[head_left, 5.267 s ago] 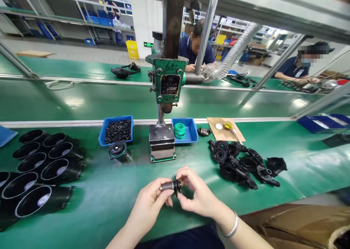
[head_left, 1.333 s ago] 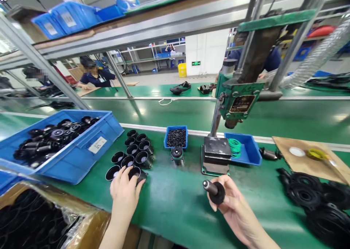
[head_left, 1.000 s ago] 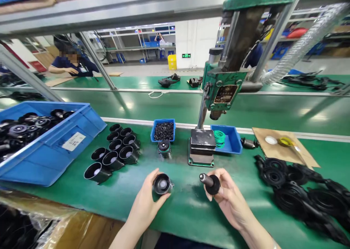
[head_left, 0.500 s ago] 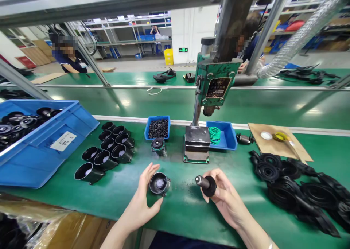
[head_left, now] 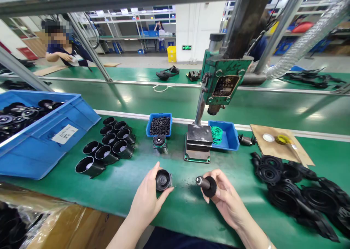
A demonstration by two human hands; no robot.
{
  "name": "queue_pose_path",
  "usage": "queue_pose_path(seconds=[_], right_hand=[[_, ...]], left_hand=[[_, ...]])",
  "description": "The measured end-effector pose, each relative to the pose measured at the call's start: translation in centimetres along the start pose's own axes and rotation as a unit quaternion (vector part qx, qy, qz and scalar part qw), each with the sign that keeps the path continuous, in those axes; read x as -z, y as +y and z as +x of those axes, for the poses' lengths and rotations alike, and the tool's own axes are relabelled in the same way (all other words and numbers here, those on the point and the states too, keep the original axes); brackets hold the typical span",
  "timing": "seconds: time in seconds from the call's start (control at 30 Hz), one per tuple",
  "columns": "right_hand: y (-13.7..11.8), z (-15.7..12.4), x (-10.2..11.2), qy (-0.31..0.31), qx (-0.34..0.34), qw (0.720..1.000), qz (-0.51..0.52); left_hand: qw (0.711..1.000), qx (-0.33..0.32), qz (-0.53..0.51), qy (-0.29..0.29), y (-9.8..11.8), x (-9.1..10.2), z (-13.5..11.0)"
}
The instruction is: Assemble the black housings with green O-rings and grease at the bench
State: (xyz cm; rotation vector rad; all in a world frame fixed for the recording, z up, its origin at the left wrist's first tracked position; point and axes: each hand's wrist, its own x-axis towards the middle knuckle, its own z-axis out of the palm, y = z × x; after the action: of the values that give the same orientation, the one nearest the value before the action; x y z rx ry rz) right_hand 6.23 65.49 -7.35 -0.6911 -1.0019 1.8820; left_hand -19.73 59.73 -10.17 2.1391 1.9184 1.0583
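My left hand (head_left: 149, 194) is wrapped around a round black cup-shaped housing (head_left: 163, 180), fingers behind it and thumb along its near side. The housing's open mouth faces up and towards me. Between the fingers and thumb of my right hand (head_left: 225, 198) is a black shaft with a wide disc (head_left: 209, 186); its pale metal tip points left towards the housing. Dark crumbs (head_left: 186, 179) lie on the green table between the hands. Beyond the left hand stands another housing (head_left: 160, 144), closed on top, with a green ring around its rim.
A green hand press (head_left: 225, 77) stands over its metal block (head_left: 199, 135). Behind are a small blue bin of black rings (head_left: 160, 125) and a blue tray (head_left: 228, 139) with green rings. Several open housings (head_left: 104, 152) and a large blue crate (head_left: 51, 147) are left, black moulded covers (head_left: 284, 194) right.
My left hand has closed around the housing, which now sits slightly further right and tilts more. The right hand keeps the shaft in nearly the same place. The view has shifted slightly.
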Motion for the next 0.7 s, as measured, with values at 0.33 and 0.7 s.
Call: queue_pose_path(seconds=[0.33, 0.7], right_hand=[[0.1, -0.4, -0.3, 0.002, 0.0, 1.0, -0.027], [0.2, -0.9, -0.1, 0.001, 0.003, 1.0, -0.027]], left_hand=[[0.988, 0.043, 0.137, 0.051, 2.3, 1.4, 0.6], [0.96, 0.127, 0.25, 0.011, 3.9, -0.8, 2.8]])
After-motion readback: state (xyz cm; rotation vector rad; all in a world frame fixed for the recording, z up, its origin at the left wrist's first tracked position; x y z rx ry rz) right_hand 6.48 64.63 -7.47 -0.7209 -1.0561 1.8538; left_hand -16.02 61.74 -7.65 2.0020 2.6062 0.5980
